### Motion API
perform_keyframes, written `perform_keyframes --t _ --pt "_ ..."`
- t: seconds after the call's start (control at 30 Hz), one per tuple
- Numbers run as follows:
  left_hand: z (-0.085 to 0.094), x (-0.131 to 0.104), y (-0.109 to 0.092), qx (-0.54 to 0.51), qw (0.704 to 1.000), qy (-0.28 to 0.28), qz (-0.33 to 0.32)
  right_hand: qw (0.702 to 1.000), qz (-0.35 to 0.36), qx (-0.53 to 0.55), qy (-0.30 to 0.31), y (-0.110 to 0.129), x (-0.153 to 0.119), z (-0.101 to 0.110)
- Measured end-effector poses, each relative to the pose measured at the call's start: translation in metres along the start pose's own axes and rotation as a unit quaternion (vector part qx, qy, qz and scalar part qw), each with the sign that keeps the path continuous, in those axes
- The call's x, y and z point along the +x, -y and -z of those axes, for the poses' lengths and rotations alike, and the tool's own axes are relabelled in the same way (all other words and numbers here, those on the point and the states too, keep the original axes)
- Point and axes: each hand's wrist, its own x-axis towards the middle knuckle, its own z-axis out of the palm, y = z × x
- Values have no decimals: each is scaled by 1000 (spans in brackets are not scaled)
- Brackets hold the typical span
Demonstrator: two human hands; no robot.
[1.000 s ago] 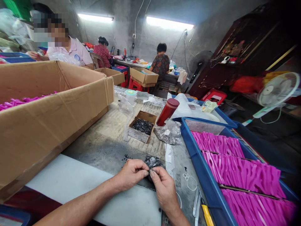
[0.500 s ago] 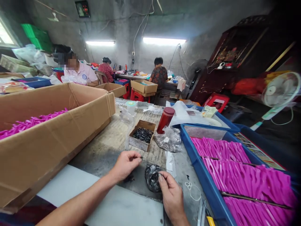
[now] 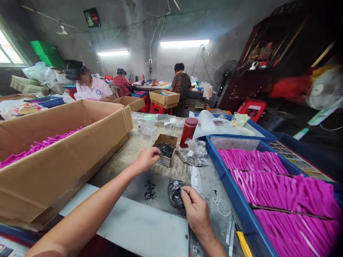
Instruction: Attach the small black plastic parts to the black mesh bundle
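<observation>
My left hand [image 3: 147, 159] is at the near left corner of a small cardboard box [image 3: 164, 161] holding many small black pieces [image 3: 166, 150]. Its fingers are pinched together; whatever is between them cannot be made out. My right hand [image 3: 197, 208] has thumb and forefinger closed at the right edge of a crumpled black plastic bag [image 3: 174, 195] on the table. Between my arms, a loose pile of small black pieces [image 3: 150, 190] lies on the dark tabletop. A white board [image 3: 144, 223] is in front of me.
A large carton [image 3: 64, 153] with magenta strips stands left. To the right, a blue tray [image 3: 227, 182] holds rows of magenta pieces [image 3: 268, 182]. Beyond are a red canister [image 3: 189, 132], a clear bag [image 3: 194, 153] and yellow-handled tool [image 3: 243, 244] nearer. Several people sit farther back.
My left hand has moved forward from above the tabletop to the small cardboard box, uncovering the pile of black pieces. My right hand stays at the black bag. The view has shifted slightly.
</observation>
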Motion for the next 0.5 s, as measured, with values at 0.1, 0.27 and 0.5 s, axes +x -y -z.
perform_keyframes --t 0.1,0.27,0.5 --pt "-3 -28 5 17 995 91 -37 1000 15 5 8 2 -1 -1" --pt "-12 -50 10 74 978 182 -71 1000 22 4 16 3 -1 -3" --pt "-22 -51 4 168 958 225 -55 1000 9 -9 23 -1 -1 -2"
